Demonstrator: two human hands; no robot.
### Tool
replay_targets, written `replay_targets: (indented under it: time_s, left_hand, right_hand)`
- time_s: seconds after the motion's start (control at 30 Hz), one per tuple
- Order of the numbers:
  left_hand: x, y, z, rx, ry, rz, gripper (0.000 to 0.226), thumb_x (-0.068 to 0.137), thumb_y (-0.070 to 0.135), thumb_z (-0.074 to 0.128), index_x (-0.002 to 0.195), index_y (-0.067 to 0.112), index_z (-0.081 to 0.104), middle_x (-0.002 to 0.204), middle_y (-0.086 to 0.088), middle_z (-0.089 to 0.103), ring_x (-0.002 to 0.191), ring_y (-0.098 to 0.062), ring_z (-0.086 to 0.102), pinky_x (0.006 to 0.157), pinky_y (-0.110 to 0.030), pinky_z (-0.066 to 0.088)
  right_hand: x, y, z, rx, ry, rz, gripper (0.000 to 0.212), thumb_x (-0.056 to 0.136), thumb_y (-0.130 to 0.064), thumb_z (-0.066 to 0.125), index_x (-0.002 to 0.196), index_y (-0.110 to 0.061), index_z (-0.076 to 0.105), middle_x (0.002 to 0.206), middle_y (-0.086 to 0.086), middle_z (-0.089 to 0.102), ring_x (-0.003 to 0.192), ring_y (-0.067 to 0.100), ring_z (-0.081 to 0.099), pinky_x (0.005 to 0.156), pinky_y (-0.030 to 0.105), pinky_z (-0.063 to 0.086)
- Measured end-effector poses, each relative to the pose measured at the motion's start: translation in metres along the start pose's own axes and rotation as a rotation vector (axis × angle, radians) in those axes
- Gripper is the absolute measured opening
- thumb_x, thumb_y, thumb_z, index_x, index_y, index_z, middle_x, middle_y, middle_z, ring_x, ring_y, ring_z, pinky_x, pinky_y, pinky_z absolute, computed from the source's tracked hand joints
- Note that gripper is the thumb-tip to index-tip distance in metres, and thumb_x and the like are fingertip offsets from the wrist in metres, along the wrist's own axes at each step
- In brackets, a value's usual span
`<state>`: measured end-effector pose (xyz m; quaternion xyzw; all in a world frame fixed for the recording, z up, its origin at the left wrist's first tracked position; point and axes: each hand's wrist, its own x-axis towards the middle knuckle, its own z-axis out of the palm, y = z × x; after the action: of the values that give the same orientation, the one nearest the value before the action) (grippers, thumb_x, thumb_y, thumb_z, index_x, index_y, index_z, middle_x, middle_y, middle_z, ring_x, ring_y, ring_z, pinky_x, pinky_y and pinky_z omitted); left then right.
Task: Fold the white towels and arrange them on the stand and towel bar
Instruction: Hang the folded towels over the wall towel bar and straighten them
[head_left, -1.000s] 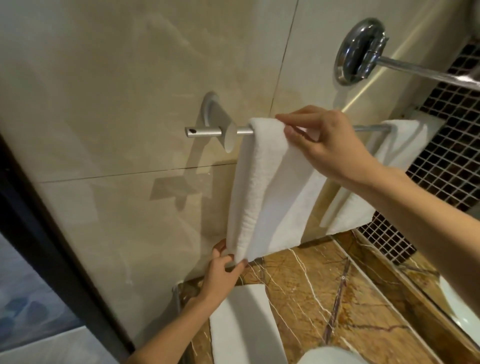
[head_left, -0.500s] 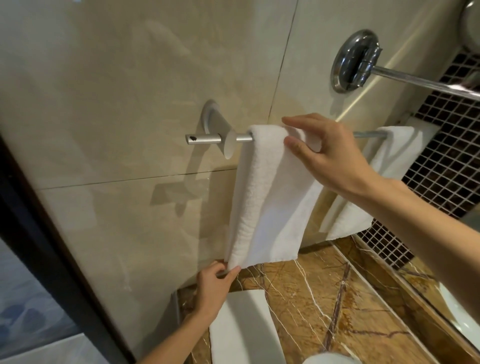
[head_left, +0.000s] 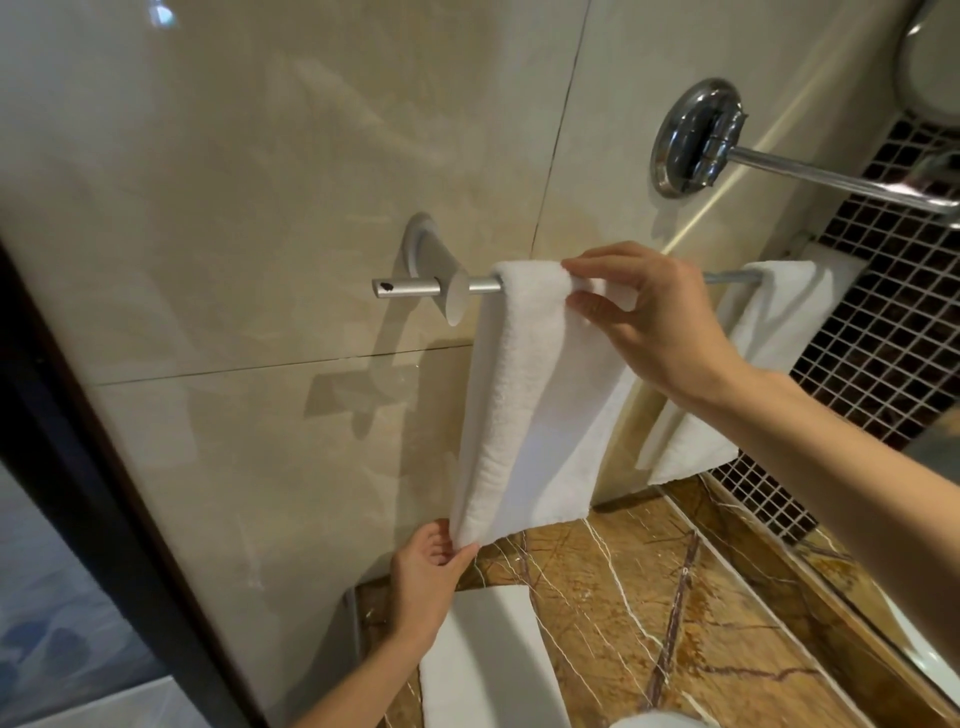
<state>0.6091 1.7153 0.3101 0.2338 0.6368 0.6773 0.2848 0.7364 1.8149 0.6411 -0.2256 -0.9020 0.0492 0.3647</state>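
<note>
A folded white towel (head_left: 524, 410) hangs over the silver towel bar (head_left: 415, 287) on the beige tiled wall. My right hand (head_left: 644, 322) pinches the towel's top fold at the bar. My left hand (head_left: 428, 571) grips the towel's lower left corner from below. A second white towel (head_left: 758, 343) hangs further right on the same bar, partly hidden behind my right forearm. Another flat white towel (head_left: 483, 660) lies on the marble counter under my left wrist.
A brown veined marble counter (head_left: 649, 613) runs below the bar. A chrome wall mount with a long arm (head_left: 691, 140) sticks out at upper right. Dark mosaic tiles (head_left: 883, 332) cover the right wall. A dark door frame (head_left: 78, 493) borders the left.
The view has tilted so the bar sits lower in frame. My left hand stays at the towel's bottom corner and my right hand stays pinched on the top fold.
</note>
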Motion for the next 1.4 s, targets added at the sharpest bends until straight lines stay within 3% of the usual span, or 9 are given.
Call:
replay_targets:
  time_s: [0.3,0.4,0.6,0.73,0.87,1.13,1.3,1.4]
  left_hand:
    - [-0.002,0.001,0.007,0.000,-0.068,-0.017,0.016,0.077,-0.003,0.072,0.081,0.012,0.068,0.070,-0.004,0.073,0.068,-0.016,0.069,0.064,-0.022,0.050]
    - [-0.003,-0.003,0.009,0.037,-0.070,-0.002,0.013,0.081,0.001,0.069,0.077,0.013,0.068,0.066,-0.008,0.071,0.064,-0.017,0.064,0.064,-0.030,0.045]
    - [-0.003,-0.006,0.010,0.056,-0.078,0.025,0.015,0.082,0.004,0.070,0.081,0.019,0.068,0.066,-0.005,0.072,0.064,-0.020,0.066,0.064,-0.032,0.047]
    - [-0.002,0.000,0.011,0.000,-0.109,0.013,0.029,0.078,-0.002,0.072,0.093,0.023,0.065,0.081,0.006,0.075,0.078,-0.013,0.072,0.066,-0.019,0.054]
    - [-0.005,0.002,0.012,0.008,-0.137,0.013,0.029,0.077,-0.004,0.073,0.091,0.020,0.065,0.083,0.011,0.075,0.082,-0.009,0.072,0.066,-0.014,0.051]
    - [-0.008,0.003,0.011,0.011,-0.157,-0.001,0.015,0.076,-0.001,0.075,0.084,0.009,0.067,0.080,0.003,0.076,0.080,-0.013,0.072,0.066,-0.015,0.051]
    - [-0.008,0.002,0.009,0.060,-0.150,-0.015,0.011,0.076,0.007,0.077,0.081,0.007,0.068,0.073,-0.002,0.074,0.074,-0.021,0.071,0.070,-0.030,0.053]
    - [-0.008,0.002,0.009,0.083,-0.144,-0.018,0.019,0.077,0.012,0.078,0.077,-0.002,0.066,0.069,-0.018,0.070,0.064,-0.021,0.060,0.065,-0.033,0.047]
  right_hand:
    - [0.002,0.001,0.000,-0.003,0.011,0.012,0.027,0.084,-0.015,0.072,0.111,-0.011,0.071,0.112,0.003,0.069,0.099,0.018,0.064,0.090,0.028,0.047]
    - [0.002,0.001,0.000,0.004,0.008,0.017,0.028,0.085,-0.016,0.072,0.112,-0.011,0.071,0.112,0.003,0.069,0.101,0.018,0.064,0.091,0.032,0.048]
    - [0.005,0.002,-0.004,0.000,-0.034,0.018,0.028,0.085,-0.017,0.072,0.113,-0.012,0.071,0.113,0.003,0.069,0.100,0.019,0.064,0.091,0.036,0.048]
    - [0.009,0.005,-0.009,-0.027,-0.096,0.008,0.029,0.089,-0.019,0.067,0.117,-0.014,0.069,0.116,0.003,0.069,0.105,0.020,0.064,0.094,0.040,0.048]
    - [0.013,0.007,-0.014,-0.078,-0.160,-0.010,0.031,0.093,-0.020,0.061,0.123,-0.017,0.066,0.123,0.000,0.066,0.114,0.018,0.061,0.099,0.039,0.046]
    - [0.021,0.009,-0.015,-0.098,-0.243,-0.013,0.030,0.099,-0.019,0.051,0.125,-0.015,0.064,0.125,0.001,0.065,0.119,0.019,0.059,0.099,0.041,0.047]
    - [0.024,0.011,-0.012,-0.111,-0.266,-0.016,0.026,0.100,-0.018,0.047,0.116,-0.015,0.067,0.110,0.009,0.071,0.107,0.030,0.063,0.090,0.045,0.049]
    - [0.024,0.012,-0.011,-0.116,-0.263,-0.015,0.025,0.100,-0.018,0.046,0.114,-0.014,0.067,0.106,0.011,0.071,0.103,0.033,0.062,0.088,0.045,0.049]
